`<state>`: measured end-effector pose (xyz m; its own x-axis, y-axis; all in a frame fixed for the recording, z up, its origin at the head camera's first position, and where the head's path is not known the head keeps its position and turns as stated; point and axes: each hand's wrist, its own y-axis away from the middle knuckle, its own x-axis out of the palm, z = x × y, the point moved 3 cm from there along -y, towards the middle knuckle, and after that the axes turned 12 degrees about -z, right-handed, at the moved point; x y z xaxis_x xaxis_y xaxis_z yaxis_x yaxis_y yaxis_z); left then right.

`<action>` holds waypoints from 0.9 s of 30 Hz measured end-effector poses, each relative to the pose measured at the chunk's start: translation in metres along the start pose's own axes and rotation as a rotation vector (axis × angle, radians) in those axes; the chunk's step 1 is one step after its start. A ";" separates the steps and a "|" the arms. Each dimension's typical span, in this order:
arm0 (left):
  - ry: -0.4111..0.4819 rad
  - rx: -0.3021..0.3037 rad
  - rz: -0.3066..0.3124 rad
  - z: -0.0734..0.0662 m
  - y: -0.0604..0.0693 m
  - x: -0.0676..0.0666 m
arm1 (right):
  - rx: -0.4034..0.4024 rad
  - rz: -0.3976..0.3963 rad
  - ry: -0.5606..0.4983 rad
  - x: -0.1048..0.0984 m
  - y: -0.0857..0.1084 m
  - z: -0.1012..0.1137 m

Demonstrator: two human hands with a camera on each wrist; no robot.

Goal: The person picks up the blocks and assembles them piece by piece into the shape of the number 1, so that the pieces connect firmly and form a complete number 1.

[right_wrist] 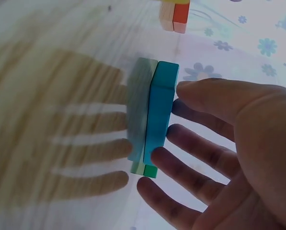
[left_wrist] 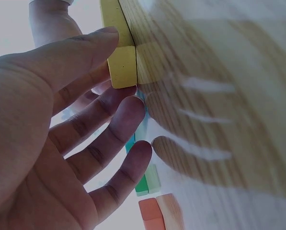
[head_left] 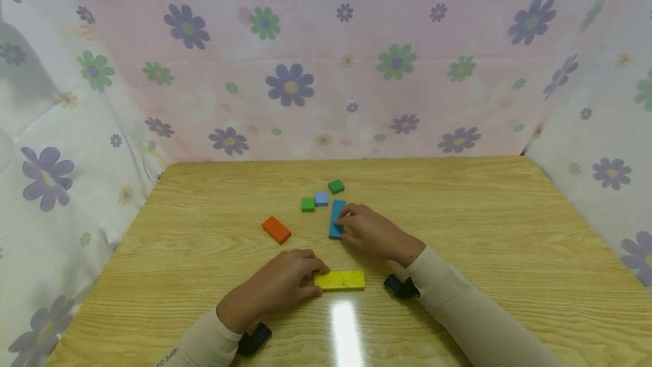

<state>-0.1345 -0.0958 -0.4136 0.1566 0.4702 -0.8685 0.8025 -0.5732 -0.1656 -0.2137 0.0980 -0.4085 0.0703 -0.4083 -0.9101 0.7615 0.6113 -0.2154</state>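
Left hand (head_left: 285, 277) pinching a yellow oblong block (head_left: 346, 280) by its left end, right hand (head_left: 374, 232) loosely spread at a blue oblong block (head_left: 336, 213), wood-grained worktop (head_left: 509, 231) stretching wide either side, far edge against flowered cloth (head_left: 326, 123), orange-red rectangular block (head_left: 277, 230) leftward, pale-blue block (head_left: 321, 199), two small green blocks (head_left: 308, 204) near blue's far end

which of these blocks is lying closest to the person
The yellow block, with the left hand at one end. It lies crosswise; every other block, even the blue block by the right hand, sits farther up the table.
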 end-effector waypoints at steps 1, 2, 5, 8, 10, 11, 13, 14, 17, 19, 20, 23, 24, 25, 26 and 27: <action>0.000 0.001 -0.002 0.000 0.000 0.000 | -0.007 -0.006 0.005 0.000 0.000 0.000; -0.001 0.004 -0.003 0.000 0.000 0.000 | -0.011 -0.011 0.008 0.000 0.000 0.000; -0.003 0.014 -0.009 0.000 0.000 0.000 | -0.012 -0.011 0.013 0.000 -0.001 0.000; -0.006 0.018 -0.010 0.001 0.000 0.000 | -0.010 -0.001 0.002 0.000 -0.001 0.000; -0.006 0.015 -0.008 0.001 0.000 0.000 | -0.018 0.004 -0.006 0.000 -0.001 0.001; -0.005 0.011 -0.005 0.001 0.000 0.000 | -0.023 0.006 -0.009 0.000 -0.001 0.001; -0.004 0.004 0.000 0.001 0.000 0.000 | -0.032 0.006 -0.012 -0.001 -0.001 0.001; -0.004 0.000 0.001 0.001 -0.001 0.000 | -0.035 0.005 -0.010 -0.001 -0.001 0.001; -0.005 -0.001 0.004 0.000 -0.001 -0.001 | -0.035 0.005 -0.012 0.000 -0.001 0.001; -0.009 0.002 0.003 0.000 -0.001 -0.001 | -0.035 0.005 -0.011 0.000 -0.001 0.001; -0.011 0.003 0.003 0.000 -0.001 -0.001 | -0.035 0.005 -0.010 0.000 -0.001 0.001; -0.011 0.003 0.005 0.000 0.000 0.000 | -0.042 0.008 0.002 0.000 -0.001 0.001; -0.011 0.002 0.004 0.000 -0.001 0.000 | -0.044 0.010 0.005 0.000 -0.001 0.001; -0.012 0.001 0.004 0.001 -0.001 0.000 | -0.045 0.013 0.009 0.000 0.000 0.002; -0.013 0.001 0.004 0.001 -0.001 0.000 | -0.045 0.017 0.015 0.000 0.000 0.002; -0.014 0.003 0.003 0.001 -0.001 0.000 | -0.046 0.022 0.020 0.000 0.000 0.003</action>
<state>-0.1354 -0.0959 -0.4142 0.1507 0.4592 -0.8755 0.8006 -0.5762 -0.1645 -0.2119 0.0965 -0.4072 0.0731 -0.3812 -0.9216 0.7292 0.6509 -0.2114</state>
